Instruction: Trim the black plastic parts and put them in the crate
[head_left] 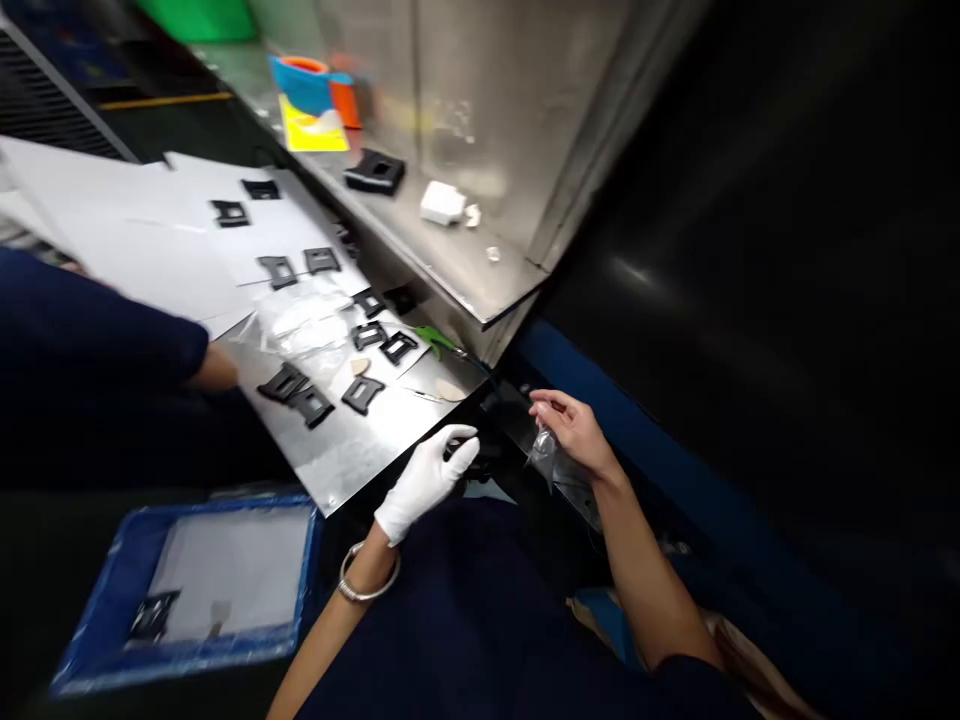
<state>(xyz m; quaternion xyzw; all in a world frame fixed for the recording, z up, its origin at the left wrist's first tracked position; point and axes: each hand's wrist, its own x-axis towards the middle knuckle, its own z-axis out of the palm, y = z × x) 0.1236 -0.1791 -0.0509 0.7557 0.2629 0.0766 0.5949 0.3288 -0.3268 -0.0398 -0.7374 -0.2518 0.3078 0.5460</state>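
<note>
My left hand (431, 480) wears a white glove and is held just off the near corner of the metal table (337, 475). Its thumb and fingers curl round in a pinch, with something dark between them that I cannot make out against the black background. My right hand (574, 435) is bare and pinches a small clear plastic bag (542, 450), which hangs below the fingertips. Several black plastic frame-like parts with a window, such as this black part (363, 394), lie on the table. Clear plastic bags (307, 325) are heaped among them.
Another person's sleeve (97, 320) reaches over white sheets (150, 225) at left. A blue tray (127, 540) sits below the table. On a metal shelf (465, 275) are a black block (375, 172) and a white block (442, 203). A green air gun (433, 340) lies by the table's edge.
</note>
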